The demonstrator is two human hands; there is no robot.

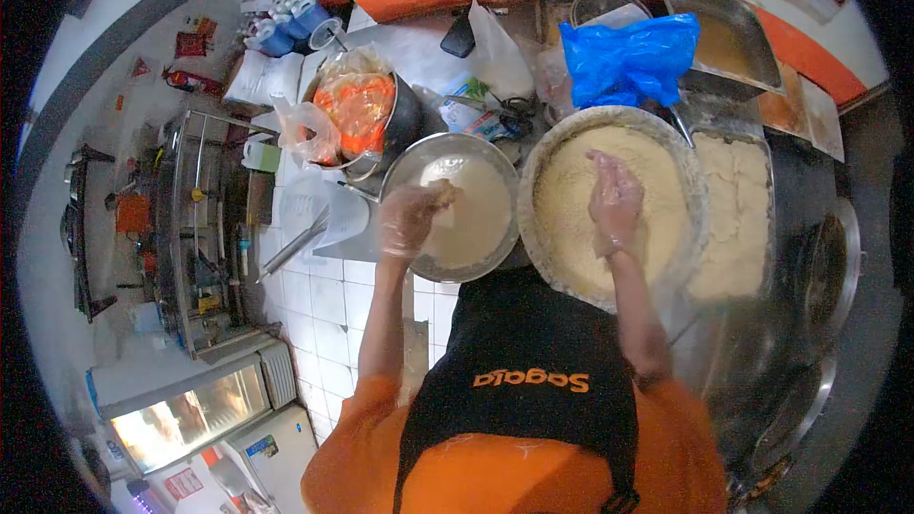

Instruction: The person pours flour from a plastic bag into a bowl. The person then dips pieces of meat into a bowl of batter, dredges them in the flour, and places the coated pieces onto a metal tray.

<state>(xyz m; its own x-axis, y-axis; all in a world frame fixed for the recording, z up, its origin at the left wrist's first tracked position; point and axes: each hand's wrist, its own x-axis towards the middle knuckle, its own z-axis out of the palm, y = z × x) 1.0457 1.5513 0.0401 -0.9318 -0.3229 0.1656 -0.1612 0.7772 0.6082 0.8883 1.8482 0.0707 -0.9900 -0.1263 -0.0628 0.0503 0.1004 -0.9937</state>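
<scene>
My left hand point(411, 220), in a clear plastic glove, is over the left side of a metal bowl point(392, 176) of pale, thin batter point(481, 214). Its fingers are drawn together, and their tips look lumpy and coated; I cannot make out what is in them. My right hand point(617, 198), also gloved, is over a wide, flour-dusted basin point(700, 214) of pale, dry, flour-like crumbs point(566, 200). Its fingers are stretched out, with nothing visible in them. The two vessels stand side by side.
Right of the basin lies a tray of pale dough-like stuff point(733, 200). A blue plastic bag point(630, 57) is behind it. At the back left stands a pot point(407, 124) with bagged orange pieces point(354, 109). A whisk point(295, 246) rests by a clear plastic jug point(345, 214).
</scene>
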